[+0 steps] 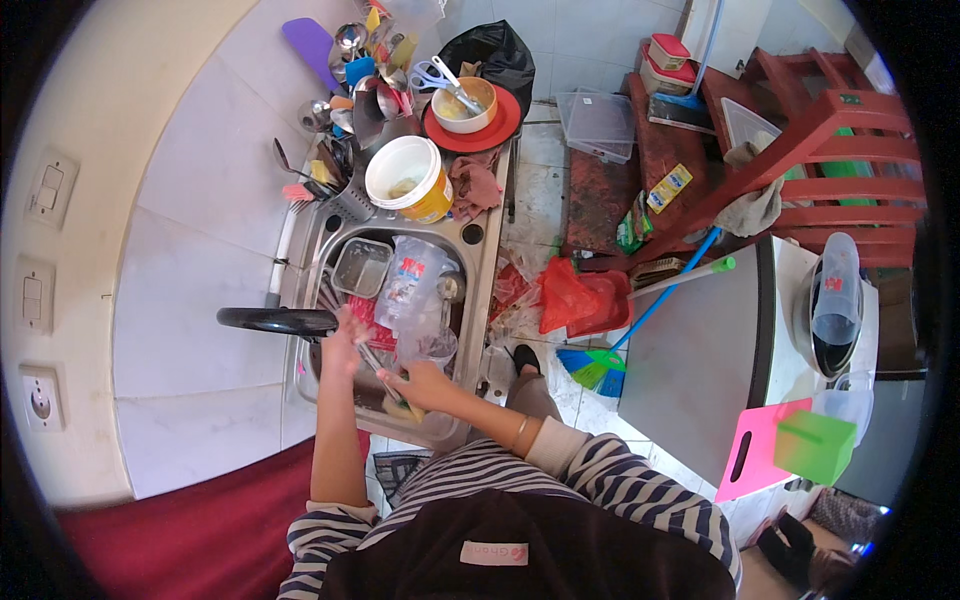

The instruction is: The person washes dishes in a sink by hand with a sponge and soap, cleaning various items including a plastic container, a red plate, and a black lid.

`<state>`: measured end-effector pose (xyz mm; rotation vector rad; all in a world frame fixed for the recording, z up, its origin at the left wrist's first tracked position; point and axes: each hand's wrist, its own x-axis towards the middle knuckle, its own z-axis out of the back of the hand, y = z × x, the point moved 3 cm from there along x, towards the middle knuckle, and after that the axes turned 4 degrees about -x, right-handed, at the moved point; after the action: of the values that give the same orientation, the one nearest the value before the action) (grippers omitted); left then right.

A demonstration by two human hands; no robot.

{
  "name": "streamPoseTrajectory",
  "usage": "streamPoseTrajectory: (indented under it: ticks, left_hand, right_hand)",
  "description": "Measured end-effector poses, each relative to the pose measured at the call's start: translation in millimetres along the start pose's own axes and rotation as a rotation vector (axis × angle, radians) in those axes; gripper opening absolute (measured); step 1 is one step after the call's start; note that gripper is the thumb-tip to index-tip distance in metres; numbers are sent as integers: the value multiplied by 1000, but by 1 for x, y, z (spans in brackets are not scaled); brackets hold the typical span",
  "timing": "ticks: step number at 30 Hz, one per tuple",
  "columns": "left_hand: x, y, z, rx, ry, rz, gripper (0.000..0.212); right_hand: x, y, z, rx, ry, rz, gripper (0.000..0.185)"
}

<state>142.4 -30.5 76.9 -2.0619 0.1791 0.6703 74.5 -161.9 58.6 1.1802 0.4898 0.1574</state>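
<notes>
Over the metal sink (474,330), my right hand (424,386) grips a slim metal utensil (370,358) that slants up toward my left hand. What sort of utensil it is cannot be made out. My left hand (343,341) is blurred beside its upper end, just below the black faucet (281,320); its grip is unclear. A clear plastic pitcher (409,281) lies in the basin, with a rectangular container (362,268) to its left. Under my right hand shows something yellow (405,410), perhaps a sponge.
Behind the basin stand a white-and-yellow bucket (431,202), a utensil holder (351,204) and a bowl (487,94) on a red plate (510,120). Right of the sink, a red dustpan (611,304) and a broom (592,369) are on the floor. A refrigerator (690,360) stands further right.
</notes>
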Motion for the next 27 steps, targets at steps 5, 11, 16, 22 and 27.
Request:
streamPoseTrajectory:
  ticks: [5, 11, 16, 22, 27]
  left_hand:
    - [4, 24, 4, 386, 68, 173, 7]
    - [55, 43, 93, 1028, -49, -260, 24]
    - [40, 52, 64, 1477, -39, -435, 25]
    - [-11, 31, -4, 1255, -371, -507, 21]
    - [-19, 52, -57, 1490, 397, -867, 26]
  right_hand:
    - [15, 15, -13, -152, -53, 72, 41]
    - [2, 34, 9, -33, 158, 191, 32]
    - [19, 1, 42, 19, 65, 48, 33]
    - [24, -20, 48, 17, -62, -56, 30]
    - [37, -58, 84, 237, -164, -46, 17]
